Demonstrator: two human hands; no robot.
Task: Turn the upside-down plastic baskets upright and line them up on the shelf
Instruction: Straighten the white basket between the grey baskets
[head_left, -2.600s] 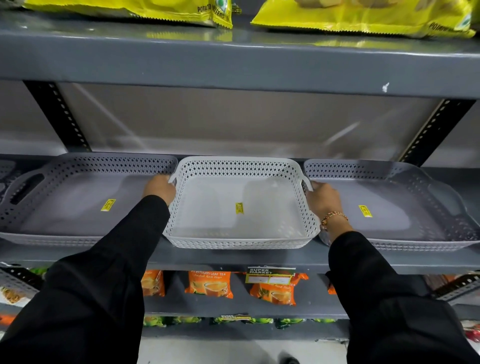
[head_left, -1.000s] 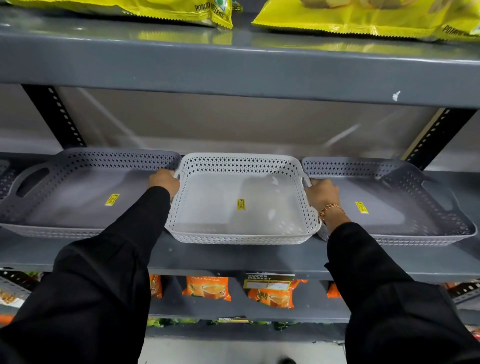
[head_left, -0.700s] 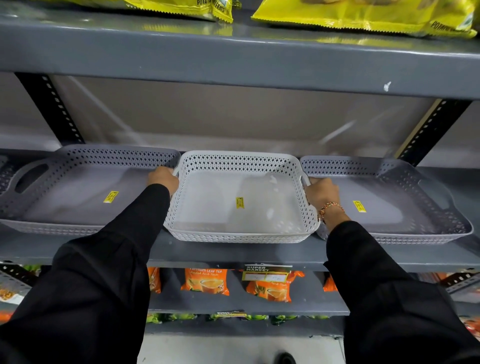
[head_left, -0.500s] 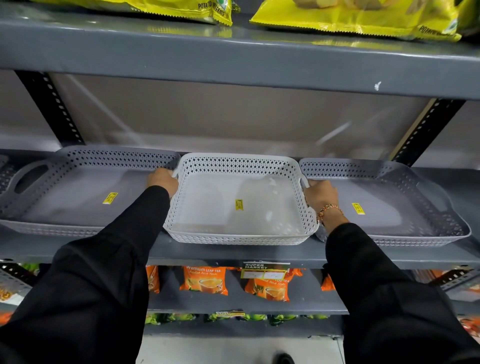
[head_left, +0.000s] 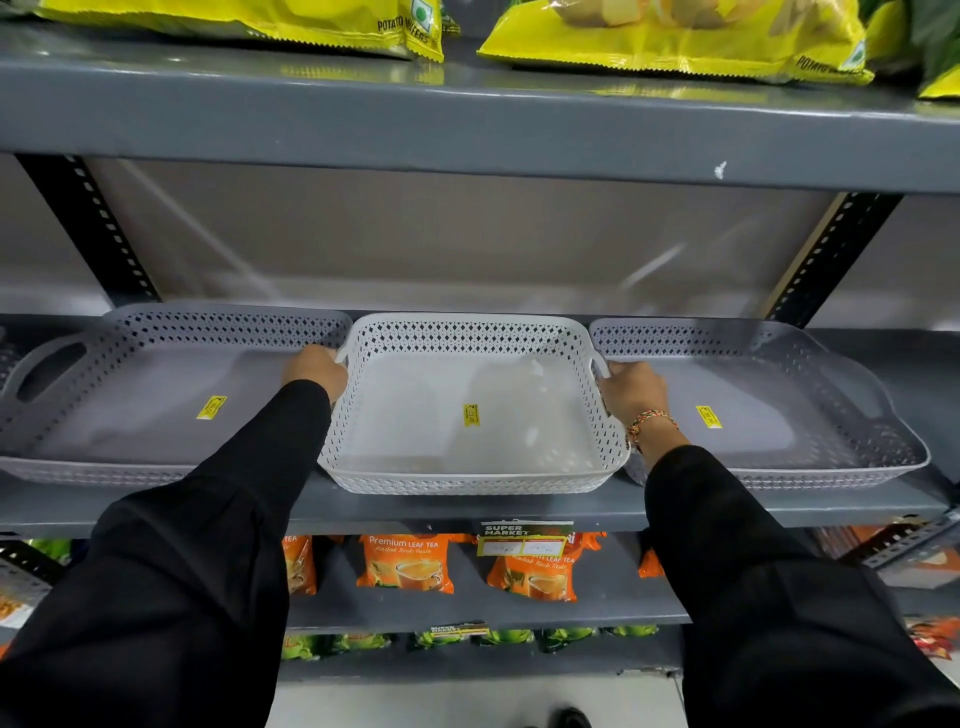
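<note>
Three perforated plastic baskets stand upright side by side on the grey shelf (head_left: 467, 512). The middle one is a white basket (head_left: 415, 483) with a yellow sticker inside. My left hand (head_left: 314, 366) grips its left handle and my right hand (head_left: 631, 392) grips its right handle. A grey basket (head_left: 130, 405) sits to its left and another grey basket (head_left: 779, 415) to its right, each touching or nearly touching the white one. Black sleeves cover both my arms.
An upper shelf (head_left: 467, 124) carries yellow snack bags (head_left: 675, 36) overhead. Below, orange tea packets (head_left: 408, 564) and a price tag (head_left: 524, 538) sit on a lower shelf. Black slotted uprights (head_left: 88, 223) stand at the back left and right.
The white basket has slid slightly back on the shelf between the two grey ones. Both hands keep their grip on its handles.
</note>
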